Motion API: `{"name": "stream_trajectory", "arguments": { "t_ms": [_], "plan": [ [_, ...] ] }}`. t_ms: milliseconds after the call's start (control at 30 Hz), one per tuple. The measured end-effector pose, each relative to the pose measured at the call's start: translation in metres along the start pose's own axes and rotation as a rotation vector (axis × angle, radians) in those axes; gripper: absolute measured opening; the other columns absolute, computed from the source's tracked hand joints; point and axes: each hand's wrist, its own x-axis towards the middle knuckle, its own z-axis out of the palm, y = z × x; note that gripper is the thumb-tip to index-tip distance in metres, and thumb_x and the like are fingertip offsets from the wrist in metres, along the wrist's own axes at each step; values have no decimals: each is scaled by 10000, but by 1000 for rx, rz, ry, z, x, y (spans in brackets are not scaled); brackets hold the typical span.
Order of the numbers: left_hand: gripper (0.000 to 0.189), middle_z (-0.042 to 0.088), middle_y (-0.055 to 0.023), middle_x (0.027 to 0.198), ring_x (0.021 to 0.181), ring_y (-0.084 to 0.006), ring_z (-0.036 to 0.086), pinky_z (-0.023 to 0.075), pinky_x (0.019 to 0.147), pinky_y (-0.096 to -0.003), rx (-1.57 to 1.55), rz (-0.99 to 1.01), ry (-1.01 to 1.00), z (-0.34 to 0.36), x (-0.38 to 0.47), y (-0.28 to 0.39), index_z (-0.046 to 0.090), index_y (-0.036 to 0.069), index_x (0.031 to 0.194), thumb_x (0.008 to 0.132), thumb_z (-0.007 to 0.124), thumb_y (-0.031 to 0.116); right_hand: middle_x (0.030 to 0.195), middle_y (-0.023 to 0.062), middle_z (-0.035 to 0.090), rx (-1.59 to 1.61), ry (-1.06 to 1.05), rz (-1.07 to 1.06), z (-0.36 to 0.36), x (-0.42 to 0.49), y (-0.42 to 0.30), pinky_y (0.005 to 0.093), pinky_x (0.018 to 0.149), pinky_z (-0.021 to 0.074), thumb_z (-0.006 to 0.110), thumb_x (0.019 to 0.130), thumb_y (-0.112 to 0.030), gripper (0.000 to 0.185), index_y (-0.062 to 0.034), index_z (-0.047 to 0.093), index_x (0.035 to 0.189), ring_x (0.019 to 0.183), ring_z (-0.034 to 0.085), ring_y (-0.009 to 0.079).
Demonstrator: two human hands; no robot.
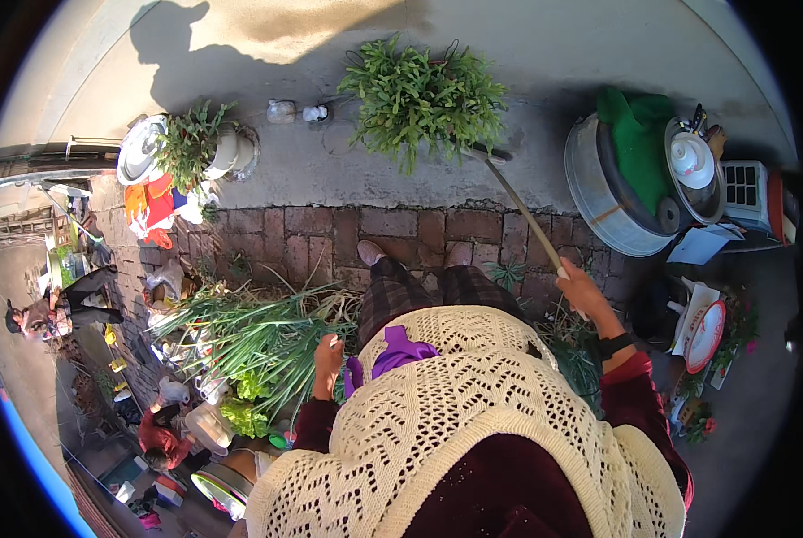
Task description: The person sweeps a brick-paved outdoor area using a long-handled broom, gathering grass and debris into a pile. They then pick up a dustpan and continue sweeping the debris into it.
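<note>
In the head view my right hand (pixel 579 292) grips the end of a long wooden handle (pixel 526 212). The handle slants away to a dark, flat tool head (pixel 492 153) on the concrete, partly hidden under a bushy green potted plant (pixel 428 101). I cannot tell what kind of tool head it is. My left hand (pixel 328 360) is raised beside my body with its fingers curled; a small pale spot shows at the fingertips, and I cannot tell whether it holds anything. Long green leaves (pixel 267 329), like those of scallions, lie or grow just beyond it.
Brick paving (pixel 294 228) borders the concrete strip. On the right stands a large metal tub (pixel 589 188) with a green cloth (pixel 636 148). A second potted plant (pixel 189 144) and an orange bag (pixel 147 205) are at the left. Two people (pixel 58 306), (pixel 162 437) are farther left.
</note>
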Motion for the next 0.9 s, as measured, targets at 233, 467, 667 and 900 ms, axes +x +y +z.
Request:
{"name": "stream_trajectory", "arguments": {
  "t_ms": [233, 467, 667, 900],
  "plan": [
    [340, 644, -204, 1006, 926, -356, 624, 488, 773, -374, 60, 55, -8, -28, 4, 26, 586, 16, 1095, 859, 590, 261, 658, 8, 469, 354, -34, 400, -64, -41, -44, 266, 362, 348, 523, 898, -185, 588, -70, 297, 1430, 446, 420, 91],
    [393, 637, -195, 1038, 918, -319, 629, 478, 768, -363, 32, 45, -61, -65, 19, 13, 581, 29, 1121, 849, 585, 312, 626, 34, 433, 555, -161, 614, 18, 22, -105, 324, 394, 369, 517, 900, -187, 603, -155, 229, 1429, 433, 429, 138],
    [437, 644, -206, 1034, 928, -329, 633, 484, 793, -383, -74, 38, -60, -67, 26, -10, 564, 6, 1150, 846, 579, 320, 623, 28, 440, 453, -416, 425, 77, -15, -197, 284, 376, 381, 483, 926, -145, 479, -66, 308, 1365, 422, 434, 115],
    [397, 639, -212, 1047, 973, -367, 613, 481, 813, -401, -28, 4, -10, -82, 43, -14, 580, 0, 1114, 840, 587, 288, 621, 12, 449, 662, -342, 558, 68, -39, -245, 257, 343, 323, 455, 954, -163, 529, -154, 261, 1445, 390, 401, 97]
  ]
}}
